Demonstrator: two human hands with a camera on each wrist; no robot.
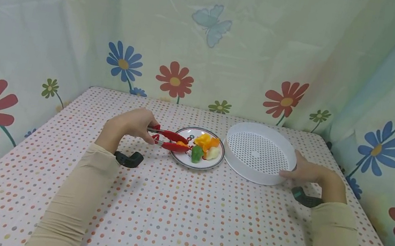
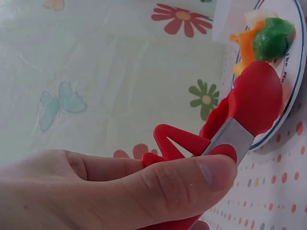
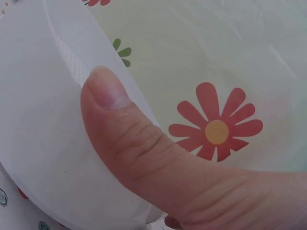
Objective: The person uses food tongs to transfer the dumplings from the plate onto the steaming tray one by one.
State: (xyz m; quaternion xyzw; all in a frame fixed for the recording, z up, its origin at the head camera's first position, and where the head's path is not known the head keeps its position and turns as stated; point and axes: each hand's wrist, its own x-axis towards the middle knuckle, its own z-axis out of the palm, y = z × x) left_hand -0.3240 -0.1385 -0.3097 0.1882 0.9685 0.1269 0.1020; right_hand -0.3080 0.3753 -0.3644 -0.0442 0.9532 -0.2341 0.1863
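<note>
No readable text shows; the marks on the plate [image 1: 185, 159] rim are too small to read

Dotted table [image 1: 182, 216], plate [image 1: 183, 158], white perforated tray [image 1: 251, 173]

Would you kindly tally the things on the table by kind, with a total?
Red tongs: 1
Plate: 1
White perforated tray: 1
Food pieces on the plate: 3 discernible, orange, green, whitish
Total: 6

Flowered curtain [image 1: 210, 47] walls surround a polka-dot table [image 1: 182, 216].
</note>
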